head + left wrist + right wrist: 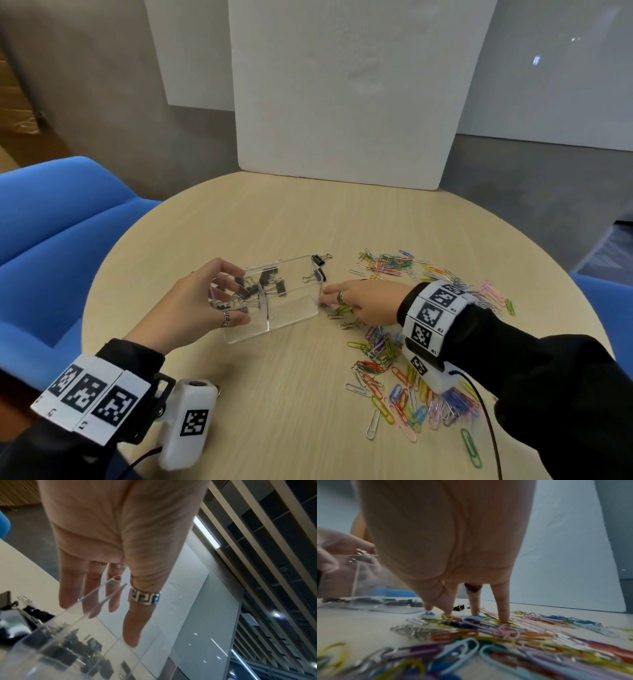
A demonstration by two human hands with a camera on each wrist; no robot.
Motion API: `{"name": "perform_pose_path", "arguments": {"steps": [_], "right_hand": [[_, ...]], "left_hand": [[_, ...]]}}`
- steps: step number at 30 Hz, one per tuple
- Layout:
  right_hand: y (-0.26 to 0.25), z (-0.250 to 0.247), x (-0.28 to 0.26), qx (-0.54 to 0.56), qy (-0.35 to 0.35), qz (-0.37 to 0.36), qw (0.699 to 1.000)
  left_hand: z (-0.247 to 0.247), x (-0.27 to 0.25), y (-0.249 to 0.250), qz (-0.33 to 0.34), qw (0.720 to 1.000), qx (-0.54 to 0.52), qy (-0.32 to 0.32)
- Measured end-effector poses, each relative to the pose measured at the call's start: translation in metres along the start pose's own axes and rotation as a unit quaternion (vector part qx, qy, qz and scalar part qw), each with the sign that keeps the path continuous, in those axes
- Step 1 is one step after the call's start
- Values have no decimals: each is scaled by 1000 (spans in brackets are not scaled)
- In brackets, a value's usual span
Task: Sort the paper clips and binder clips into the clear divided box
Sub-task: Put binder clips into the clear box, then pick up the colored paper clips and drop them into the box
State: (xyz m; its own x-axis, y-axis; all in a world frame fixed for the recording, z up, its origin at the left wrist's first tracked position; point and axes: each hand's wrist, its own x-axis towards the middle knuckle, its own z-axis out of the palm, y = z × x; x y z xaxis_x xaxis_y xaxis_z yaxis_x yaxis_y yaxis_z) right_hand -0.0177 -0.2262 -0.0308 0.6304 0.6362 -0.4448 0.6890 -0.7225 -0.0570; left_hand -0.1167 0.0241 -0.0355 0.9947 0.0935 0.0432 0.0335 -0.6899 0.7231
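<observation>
The clear divided box (291,313) stands mid-table. My left hand (241,296) grips its left end, thumb on the near wall and fingers over the far wall, as the left wrist view shows for the left hand (111,626) and box (120,639). Several black binder clips (263,287) lie in the left compartment; the right one looks bare. Two more binder clips (320,259) sit on the table behind the box. My right hand (327,298) lies just right of the box, its straight fingertips (502,619) touching coloured paper clips (488,626) scattered there.
The round wooden table (274,411) carries paper clips (394,377) spread over its right half. A white foam board (342,102) stands at the back edge. Blue chairs flank the table, one at the left (51,240) and one at the right (603,291).
</observation>
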Motion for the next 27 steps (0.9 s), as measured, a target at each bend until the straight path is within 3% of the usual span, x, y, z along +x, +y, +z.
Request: {"name": "perform_pose_path", "arguments": {"steps": [5, 10, 13, 17, 21, 27], "right_hand": [[7, 5, -10, -6, 1, -8, 1000], [20, 4, -36, 67, -3, 12, 998], [31, -11, -48, 128, 57, 45, 989], [64, -26, -35, 138, 126, 120, 975], [80, -29, -6, 106, 77, 169, 977], [88, -28, 38, 63, 28, 155, 985]], "left_hand": [[4, 3, 3, -3, 1000, -2, 11], [9, 9, 9, 0, 1000, 8, 3], [9, 6, 21, 25, 998, 44, 30], [10, -3, 62, 115, 989, 26, 90], [41, 1, 105, 149, 989, 4, -10], [111, 41, 129, 59, 980, 49, -184]]}}
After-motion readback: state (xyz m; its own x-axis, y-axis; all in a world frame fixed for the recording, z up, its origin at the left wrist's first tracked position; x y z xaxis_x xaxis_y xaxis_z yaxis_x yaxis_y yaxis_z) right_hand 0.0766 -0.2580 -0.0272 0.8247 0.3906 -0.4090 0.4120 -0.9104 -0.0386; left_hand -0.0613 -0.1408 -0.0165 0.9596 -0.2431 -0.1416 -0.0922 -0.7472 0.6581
